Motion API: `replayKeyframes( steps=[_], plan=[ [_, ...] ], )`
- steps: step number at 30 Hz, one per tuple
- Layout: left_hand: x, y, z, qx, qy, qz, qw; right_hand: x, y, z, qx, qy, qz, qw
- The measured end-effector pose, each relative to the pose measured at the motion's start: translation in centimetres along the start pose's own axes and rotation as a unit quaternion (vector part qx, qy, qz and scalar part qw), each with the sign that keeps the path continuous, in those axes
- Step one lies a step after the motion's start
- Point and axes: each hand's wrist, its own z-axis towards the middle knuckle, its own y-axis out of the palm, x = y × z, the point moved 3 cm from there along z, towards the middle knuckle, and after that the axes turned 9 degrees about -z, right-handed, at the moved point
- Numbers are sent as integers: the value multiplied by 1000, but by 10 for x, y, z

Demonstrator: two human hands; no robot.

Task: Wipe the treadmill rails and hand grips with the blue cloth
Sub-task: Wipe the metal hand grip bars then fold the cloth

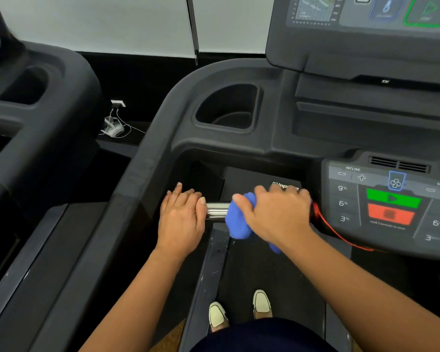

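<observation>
A chrome hand grip (217, 211) runs crosswise in front of me, between the dark left rail (142, 174) and the control panel. My right hand (274, 214) grips the bunched blue cloth (236, 219), wrapped over the right part of the grip. The cloth hangs below my palm. My left hand (182, 217) rests on the left end of the grip, fingers laid over it, thumb beside the bare chrome. Only a short stretch of chrome shows between my hands.
The control panel (391, 207) with green and red buttons sits right of the grip, a red safety cord (333, 231) trailing from it. A cup holder (226, 107) lies ahead, the screen (366, 11) above. A neighbouring treadmill (36, 110) stands left. My feet (239, 309) are on the belt.
</observation>
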Motion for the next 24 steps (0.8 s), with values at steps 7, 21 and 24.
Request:
replayKeyframes(
  steps=[7, 21, 24],
  plan=[
    [0, -3, -11, -10, -25, -40, 999, -15, 27, -24, 158, -196, -34, 967],
    [-5, -6, -10, -15, -22, -104, 994, -18, 21, -16, 156, -221, -16, 963],
    [-5, -7, -11, -16, -15, -115, 993, 1, 27, -20, 161, -158, -35, 974]
  ],
)
